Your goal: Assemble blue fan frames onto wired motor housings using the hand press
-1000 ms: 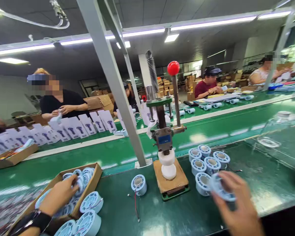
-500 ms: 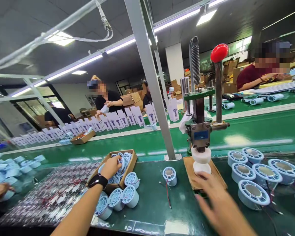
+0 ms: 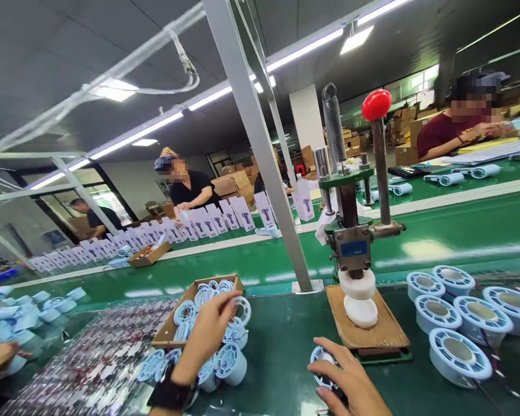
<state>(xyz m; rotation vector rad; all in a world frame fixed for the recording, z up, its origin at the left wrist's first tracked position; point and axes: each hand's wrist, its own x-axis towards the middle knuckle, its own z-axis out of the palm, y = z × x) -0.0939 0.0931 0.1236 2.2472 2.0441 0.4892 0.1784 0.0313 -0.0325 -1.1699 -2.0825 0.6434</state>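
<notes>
My left hand point(image 3: 216, 322) pinches a light-blue slotted ring point(image 3: 243, 312) at the right side of a cardboard box point(image 3: 167, 334) filled with similar rings. My right hand point(image 3: 351, 375) has its fingers curled round a small light-blue round housing point(image 3: 322, 359) with a metal disc in its top, low over the green bench. Just beyond that hand stands a hand press point(image 3: 354, 245) with a red-knobbed lever point(image 3: 377, 105). Its white upper pad point(image 3: 357, 284) hangs over a white lower pad point(image 3: 360, 312), with nothing visible between them.
Right of the press stand several blue housings with metal discs point(image 3: 470, 315). More blue cups point(image 3: 231, 364) stand beside the box. Left lies a sheet of shiny wired parts point(image 3: 99, 352); another person's hand point(image 3: 0, 361) is near piled blue pieces. A metal post point(image 3: 268, 167) rises behind.
My left hand has come out of the box with a ring, moving right. My right hand has left the press pads and taken hold of the housing, which has shifted toward me.
</notes>
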